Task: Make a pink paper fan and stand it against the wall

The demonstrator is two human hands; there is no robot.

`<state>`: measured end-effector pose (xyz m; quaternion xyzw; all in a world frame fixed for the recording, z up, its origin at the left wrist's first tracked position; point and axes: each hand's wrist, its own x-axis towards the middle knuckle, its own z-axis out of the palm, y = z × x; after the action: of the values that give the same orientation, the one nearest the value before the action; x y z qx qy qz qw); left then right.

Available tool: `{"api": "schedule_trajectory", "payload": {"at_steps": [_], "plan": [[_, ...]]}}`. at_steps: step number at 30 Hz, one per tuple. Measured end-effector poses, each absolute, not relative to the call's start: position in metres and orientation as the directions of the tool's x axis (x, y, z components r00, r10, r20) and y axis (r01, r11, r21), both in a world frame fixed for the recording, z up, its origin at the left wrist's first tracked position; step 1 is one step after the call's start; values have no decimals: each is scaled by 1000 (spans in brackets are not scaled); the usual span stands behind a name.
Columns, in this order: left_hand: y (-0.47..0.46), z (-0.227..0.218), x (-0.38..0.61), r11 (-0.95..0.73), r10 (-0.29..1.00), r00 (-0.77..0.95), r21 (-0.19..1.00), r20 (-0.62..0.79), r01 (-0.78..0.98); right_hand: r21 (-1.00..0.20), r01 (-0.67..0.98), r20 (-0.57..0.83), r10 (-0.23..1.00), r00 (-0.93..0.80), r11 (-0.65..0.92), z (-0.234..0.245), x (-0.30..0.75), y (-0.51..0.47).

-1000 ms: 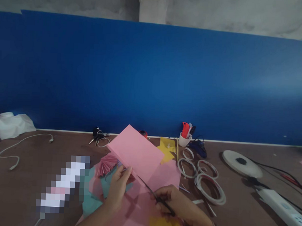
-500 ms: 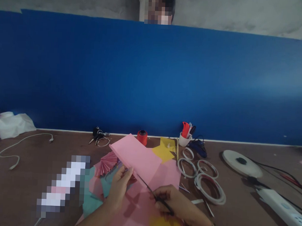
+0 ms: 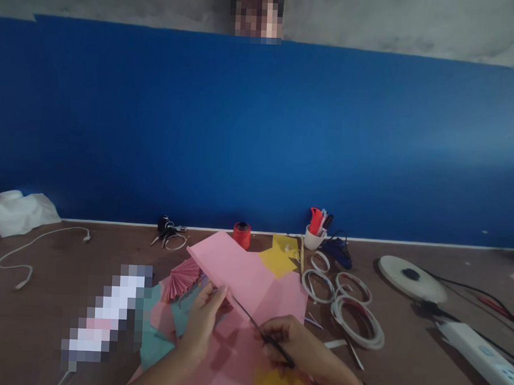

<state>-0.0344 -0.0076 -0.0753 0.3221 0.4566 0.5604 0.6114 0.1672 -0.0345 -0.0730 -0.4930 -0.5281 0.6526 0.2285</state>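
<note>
Pinching the pink paper (image 3: 240,271), lower centre, in the closed grip of the left hand (image 3: 202,323), clasping black scissors (image 3: 251,321) in the right hand (image 3: 301,347), blades against that paper over the tabletop (image 3: 403,358).

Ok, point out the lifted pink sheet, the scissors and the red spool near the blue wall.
pink sheet (image 3: 236,268), head view, middle of the lifted flap.
scissors (image 3: 247,315), head view, on the thin dark blade against the paper.
red spool (image 3: 241,235), head view, on its side wall.
</note>
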Motion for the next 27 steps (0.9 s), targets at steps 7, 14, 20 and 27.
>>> {"api": "schedule_trajectory", "payload": {"at_steps": [7, 14, 20, 27], "plan": [[-6, -81, -35, 158, 982, -35, 907, -186, -389, -917, 229, -397, 817, -418, -328, -70, 166, -36], [-5, -82, -35, 153, 982, -37, 903, -183, -402, -919, 219, -392, 821, -415, -328, -69, 165, -36], [-2, -84, -36, 184, 967, -71, 861, -245, -474, -913, 258, -398, 820, -411, -315, -77, 169, -34], [-1, -83, -38, 208, 960, -57, 836, -274, -508, -902, 265, -424, 815, -395, -341, -73, 168, -34]]}}
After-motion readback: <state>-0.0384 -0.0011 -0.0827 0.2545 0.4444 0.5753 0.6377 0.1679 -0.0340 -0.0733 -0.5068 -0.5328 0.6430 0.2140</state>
